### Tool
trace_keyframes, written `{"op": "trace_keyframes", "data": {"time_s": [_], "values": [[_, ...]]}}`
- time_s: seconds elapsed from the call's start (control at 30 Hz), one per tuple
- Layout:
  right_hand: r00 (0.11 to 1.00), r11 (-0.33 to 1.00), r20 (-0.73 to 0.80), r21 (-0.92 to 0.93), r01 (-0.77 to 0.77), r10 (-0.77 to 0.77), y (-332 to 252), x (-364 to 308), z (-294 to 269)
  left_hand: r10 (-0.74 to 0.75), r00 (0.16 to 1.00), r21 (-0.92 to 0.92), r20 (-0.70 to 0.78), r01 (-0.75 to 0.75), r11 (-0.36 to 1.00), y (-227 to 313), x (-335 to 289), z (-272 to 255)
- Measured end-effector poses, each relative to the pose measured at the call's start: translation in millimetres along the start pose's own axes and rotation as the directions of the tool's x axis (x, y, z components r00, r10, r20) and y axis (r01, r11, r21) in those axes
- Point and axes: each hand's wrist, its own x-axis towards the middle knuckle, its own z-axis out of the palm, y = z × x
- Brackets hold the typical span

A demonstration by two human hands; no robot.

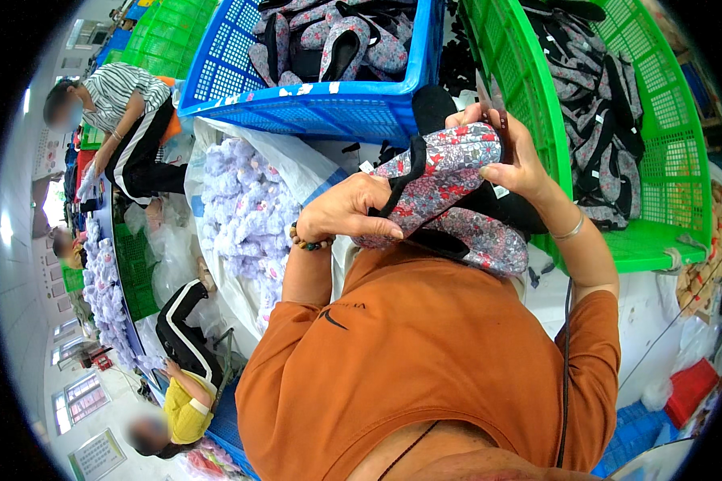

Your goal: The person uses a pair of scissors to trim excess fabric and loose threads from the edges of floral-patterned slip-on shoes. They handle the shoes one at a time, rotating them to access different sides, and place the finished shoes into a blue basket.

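A floral slipper point(449, 172) in grey and red with black trim is held across the front of my body. My left hand point(349, 210) is closed on its heel end, thumb along the side. At the toe, my right hand point(517, 156) presses with its thumb. Pointed metal blades like those of scissors point(490, 90) stick up by the fingers of that hand; their handles are mostly hidden. Below the held slipper lies a second floral slipper point(489, 240) against my body. A black sole point(433, 108) shows behind my right fingers.
Ahead stands a blue crate point(313, 112) with floral slippers. To the right, a green crate point(658, 180) holds more. A white sack point(297, 160) of fluffy lilac pieces point(245, 200) is at my left. Two people point(128, 104) sit further left, and a cable point(567, 353) hangs over my right side.
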Motion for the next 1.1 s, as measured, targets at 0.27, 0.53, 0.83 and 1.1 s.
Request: {"op": "trace_keyframes", "data": {"time_s": [0.27, 0.53, 0.83, 1.1], "values": [[0.997, 1.0, 0.08, -0.018, 0.004, -0.003, -1, 3, 2, -0.046, 0.998, 0.189, 0.034, 0.039, 0.981, 2, -2, 0], [0.995, 1.0, 0.102, -0.006, 0.003, -0.003, -4, 3, 7, 0.075, 0.995, 0.286, -0.069, -0.052, 0.957, 8, -4, 0], [0.984, 0.998, 0.172, -0.051, 0.048, -0.039, -7, 1, 14, -0.005, 0.984, 0.373, -0.176, 0.071, 0.925, 26, -13, -2], [0.907, 0.801, 0.356, -0.463, 0.38, -0.225, -21, -2, 32, -0.061, 0.875, 0.095, -0.48, 0.121, 0.988, 33, -7, 12]]}}
